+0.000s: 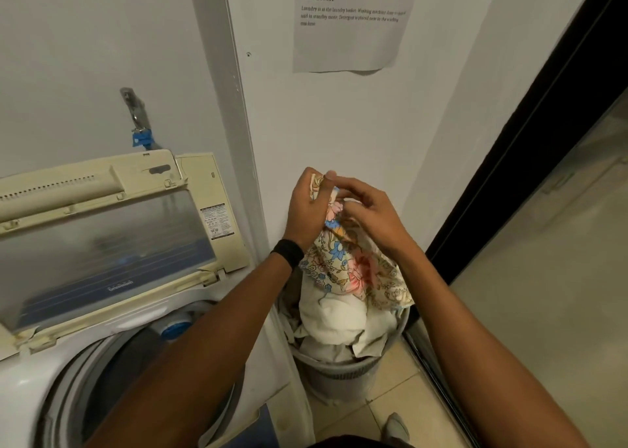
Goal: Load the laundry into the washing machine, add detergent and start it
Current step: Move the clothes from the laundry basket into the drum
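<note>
head cam | looks fwd+down | close over hands (339, 209), washer (102, 311) left

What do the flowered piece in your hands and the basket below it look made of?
Flowered cloth: thin woven fabric, probably cotton, matte; it hangs in soft folds and creases. Basket: grey moulded plastic, likely, going by its perforated wall and smooth rim.

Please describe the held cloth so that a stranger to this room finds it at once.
Right of the open washing machine stands a grey laundry basket. Above it, the left hand and right hand grip one cloth. It alone is patterned, cream with blue and pink flowers; the laundry below is plain white.
</note>
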Action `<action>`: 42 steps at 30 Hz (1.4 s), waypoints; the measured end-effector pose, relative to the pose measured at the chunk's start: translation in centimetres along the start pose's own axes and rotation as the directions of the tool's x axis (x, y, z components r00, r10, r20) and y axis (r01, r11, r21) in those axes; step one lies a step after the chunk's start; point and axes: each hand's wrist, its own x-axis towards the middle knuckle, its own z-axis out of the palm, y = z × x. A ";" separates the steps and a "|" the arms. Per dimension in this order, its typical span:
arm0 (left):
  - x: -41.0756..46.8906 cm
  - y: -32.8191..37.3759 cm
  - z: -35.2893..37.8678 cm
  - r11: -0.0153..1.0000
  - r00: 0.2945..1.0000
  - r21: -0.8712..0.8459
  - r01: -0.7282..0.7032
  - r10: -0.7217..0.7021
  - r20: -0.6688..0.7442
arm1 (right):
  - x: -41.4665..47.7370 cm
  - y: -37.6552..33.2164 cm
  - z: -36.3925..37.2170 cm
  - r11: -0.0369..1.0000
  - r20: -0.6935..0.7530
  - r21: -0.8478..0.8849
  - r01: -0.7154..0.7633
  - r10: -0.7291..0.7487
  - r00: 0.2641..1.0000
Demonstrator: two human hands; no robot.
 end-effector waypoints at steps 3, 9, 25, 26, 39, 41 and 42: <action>0.9 1.1 0.1 0.990 0.988 -0.110 0.084 -0.097 -0.123 | -0.9 1.8 1.6 0.996 -0.086 -0.095 0.005 -0.013 0.996; 2.0 2.3 -0.3 0.935 0.978 -0.301 0.186 -0.205 -0.033 | -1.3 3.7 3.1 0.975 0.068 -0.100 -0.199 0.206 0.976; 3.2 0.6 -5.1 0.931 0.995 0.352 -0.096 0.079 0.061 | -1.4 1.5 -3.5 0.991 -0.087 -0.034 -0.126 0.123 0.989; 2.7 0.2 -4.5 0.936 0.985 0.332 -0.120 0.069 0.161 | -0.8 0.9 -3.0 0.997 -0.120 0.001 -0.081 0.080 0.990; 2.3 0.7 -3.0 0.999 0.997 0.014 0.034 -0.032 -0.068 | -1.5 3.4 0.0 0.955 0.203 -0.122 -0.271 0.291 0.935; 2.1 0.1 -3.6 0.998 0.988 -0.023 0.061 -0.064 -0.139 | -1.9 3.6 -1.1 0.946 0.243 -0.108 -0.306 0.324 0.914; 2.0 -0.3 -3.9 0.996 0.979 -0.043 0.073 -0.079 -0.185 | -1.9 3.3 -2.1 0.945 0.249 -0.111 -0.307 0.326 0.912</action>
